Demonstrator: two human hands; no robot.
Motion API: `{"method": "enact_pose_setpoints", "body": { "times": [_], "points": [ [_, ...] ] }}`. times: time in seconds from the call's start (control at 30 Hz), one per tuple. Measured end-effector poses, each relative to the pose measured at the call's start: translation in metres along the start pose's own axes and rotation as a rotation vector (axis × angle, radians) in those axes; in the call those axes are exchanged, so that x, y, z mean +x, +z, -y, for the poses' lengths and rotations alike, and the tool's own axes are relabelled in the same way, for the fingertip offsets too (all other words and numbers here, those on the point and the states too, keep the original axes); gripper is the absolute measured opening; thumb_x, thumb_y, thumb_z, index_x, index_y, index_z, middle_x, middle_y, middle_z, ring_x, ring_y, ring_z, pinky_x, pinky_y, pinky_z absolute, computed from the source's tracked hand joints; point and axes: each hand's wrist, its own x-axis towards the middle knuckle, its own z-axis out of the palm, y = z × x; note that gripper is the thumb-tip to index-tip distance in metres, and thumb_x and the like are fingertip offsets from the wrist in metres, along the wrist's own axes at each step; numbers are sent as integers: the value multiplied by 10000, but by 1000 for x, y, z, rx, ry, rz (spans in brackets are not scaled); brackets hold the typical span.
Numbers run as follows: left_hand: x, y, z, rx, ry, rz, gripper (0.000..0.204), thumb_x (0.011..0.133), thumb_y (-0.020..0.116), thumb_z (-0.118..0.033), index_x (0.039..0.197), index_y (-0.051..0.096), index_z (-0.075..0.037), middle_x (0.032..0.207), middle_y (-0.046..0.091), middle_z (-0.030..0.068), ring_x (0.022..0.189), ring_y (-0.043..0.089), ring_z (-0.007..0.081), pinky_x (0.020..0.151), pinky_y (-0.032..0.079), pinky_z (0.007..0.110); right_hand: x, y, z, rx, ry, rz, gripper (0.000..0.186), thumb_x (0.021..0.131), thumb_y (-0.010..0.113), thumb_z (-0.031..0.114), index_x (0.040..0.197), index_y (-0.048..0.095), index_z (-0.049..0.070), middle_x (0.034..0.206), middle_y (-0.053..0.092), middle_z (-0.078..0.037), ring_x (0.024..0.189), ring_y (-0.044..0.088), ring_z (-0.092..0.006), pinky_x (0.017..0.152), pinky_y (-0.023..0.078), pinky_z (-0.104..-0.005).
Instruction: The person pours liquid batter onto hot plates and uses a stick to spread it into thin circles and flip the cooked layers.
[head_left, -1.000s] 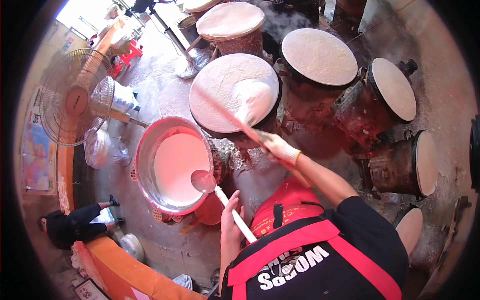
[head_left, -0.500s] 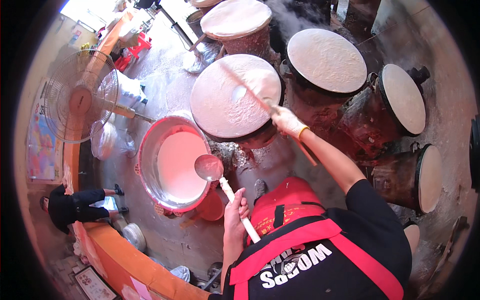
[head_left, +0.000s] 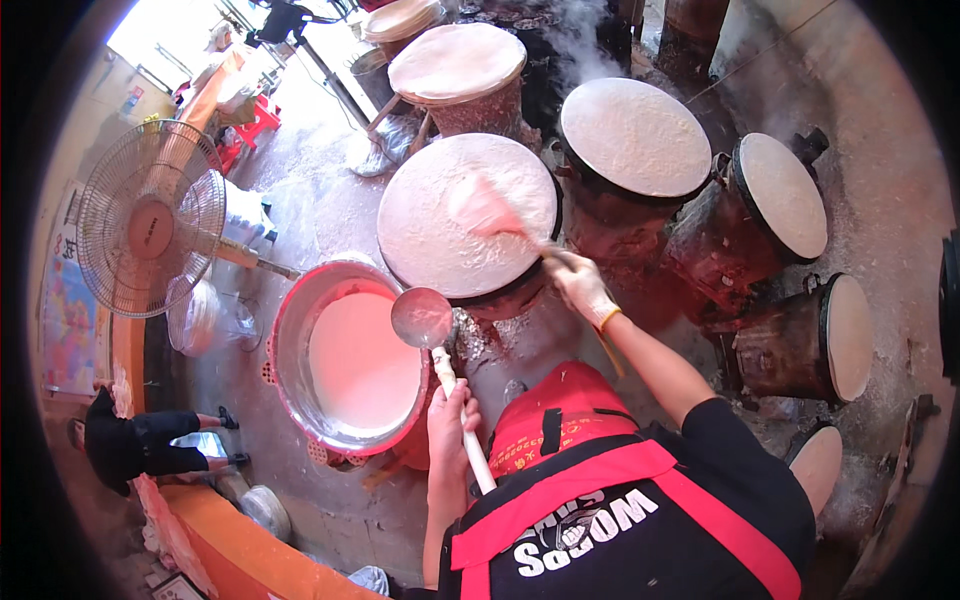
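Observation:
My left hand (head_left: 452, 412) is closed round the pale handle of a metal ladle (head_left: 422, 318). Its bowl hangs over the right rim of a wide basin (head_left: 290, 395) holding white batter (head_left: 365, 360). In a pale glove with a yellow cuff, my right hand (head_left: 582, 285) grips the thin wooden handle of a batter spreader (head_left: 520, 232). The spreader's blade is smeared by motion over the near round griddle (head_left: 425, 235). Pale batter coats that griddle, with a wetter patch round the blade.
Other coated griddles on drum-like stands curve round the back and right, including one steaming griddle (head_left: 635, 137). A standing fan (head_left: 150, 228) is at the left. Below it, a person in black (head_left: 150, 440) stands by an orange counter (head_left: 250, 540). A red stool (head_left: 258, 120) stands farther back.
The spreader has swung round on the griddle, its blade shifting from a long diagonal to near the middle. The ladle has risen slightly, toward the basin's right rim. The whole view has shifted a little.

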Motion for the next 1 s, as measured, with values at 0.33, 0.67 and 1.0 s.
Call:
{"method": "enact_pose_setpoints", "body": {
  "times": [0.33, 0.67, 1.0],
  "points": [
    [1, 3, -13, 9, -139, 118, 108, 958, 514, -134, 965, 427, -73, 716, 438, 3, 486, 353, 35, 377, 268, 152, 38, -13, 10, 198, -32, -178, 299, 924, 576, 187, 1200, 617, 80, 597, 503, 78, 421, 348, -22, 374, 267, -224],
    [100, 8, -57, 354, 35, 168, 101, 948, 497, -143, 939, 453, -53, 686, 444, -13, 502, 429, 70, 395, 338, 199, -57, -47, -8, 23, 42, 42, 311, 923, 564, 99, 1222, 596, 22, 978, 644, 13, 766, 539, -18, 643, 431, -162],
    [176, 72, -49, -163, -338, 153, 102, 862, 419, 30, 804, 359, -29, 637, 389, 8, 450, 356, 82, 370, 337, 208, -61, 54, -39, 435, 310, 106, 352, 949, 496, 192, 1296, 536, 238, 518, 385, 33, 351, 290, -64, 309, 240, -243]
  ]
}}
